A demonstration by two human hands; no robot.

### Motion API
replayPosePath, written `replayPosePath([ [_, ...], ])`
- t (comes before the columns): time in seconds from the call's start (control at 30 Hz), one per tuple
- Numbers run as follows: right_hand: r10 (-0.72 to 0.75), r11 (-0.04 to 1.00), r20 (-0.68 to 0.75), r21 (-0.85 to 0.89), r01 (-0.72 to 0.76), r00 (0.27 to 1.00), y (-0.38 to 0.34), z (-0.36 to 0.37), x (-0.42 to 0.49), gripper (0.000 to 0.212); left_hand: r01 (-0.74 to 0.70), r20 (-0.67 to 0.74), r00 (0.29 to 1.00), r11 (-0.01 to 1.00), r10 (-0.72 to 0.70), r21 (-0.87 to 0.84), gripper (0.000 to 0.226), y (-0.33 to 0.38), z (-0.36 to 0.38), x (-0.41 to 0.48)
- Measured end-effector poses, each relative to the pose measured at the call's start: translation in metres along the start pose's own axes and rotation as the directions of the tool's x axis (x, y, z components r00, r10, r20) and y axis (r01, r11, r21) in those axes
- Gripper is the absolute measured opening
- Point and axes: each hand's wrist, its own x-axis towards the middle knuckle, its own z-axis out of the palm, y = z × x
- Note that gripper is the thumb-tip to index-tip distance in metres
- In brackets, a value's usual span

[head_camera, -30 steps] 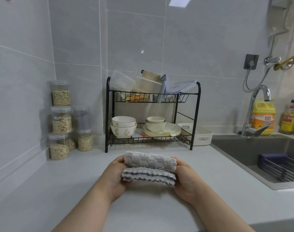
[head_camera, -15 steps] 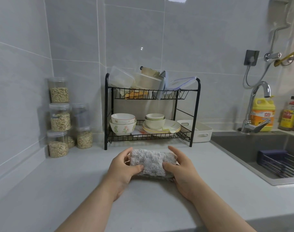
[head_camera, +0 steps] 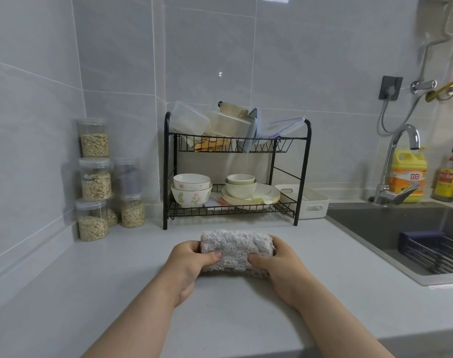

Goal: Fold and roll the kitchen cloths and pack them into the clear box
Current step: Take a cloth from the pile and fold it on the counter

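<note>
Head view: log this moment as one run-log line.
stage: rolling | cloth: gray, rolled, on counter | left hand: grip on left end | right hand: grip on right end | clear box: not identified

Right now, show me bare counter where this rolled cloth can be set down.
Free: grey countertop between left hand and oat-filled clear jars; also between right hand and dark sink. Crowded: black wire dish rack behind fluffy grey rolled cloth.

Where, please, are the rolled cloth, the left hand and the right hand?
rolled cloth (head_camera: pixel 237 250), head view, middle of its fluffy top.
left hand (head_camera: pixel 188 264), head view, back of the hand.
right hand (head_camera: pixel 284 267), head view, back of the hand.
</note>
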Motion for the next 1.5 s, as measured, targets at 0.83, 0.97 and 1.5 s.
replayPosePath([
  [0.83, 0.035, 0.976, -0.028, 0.217, -0.028, 0.999, 0.0, 0.0, 0.009, 0.023, -0.001, -0.012, 1.0, 0.983, -0.001, -0.181, 0.008, 0.005, 0.002, 0.003],
  [0.97, 0.05, 0.974, 0.002, 0.222, -0.049, 0.999, 0.0, -0.001, 0.01, 0.025, 0.002, -0.017, 1.0, 0.985, -0.005, -0.172, 0.006, 0.004, 0.002, 0.004],
  [1.5, 0.006, 0.999, 0.057, -0.034, -0.004, 0.998, 0.026, -0.01, 0.019, 0.062, -0.028, -0.055, 0.998, 0.999, 0.029, 0.027, 0.012, -0.004, 0.003, -0.002],
])
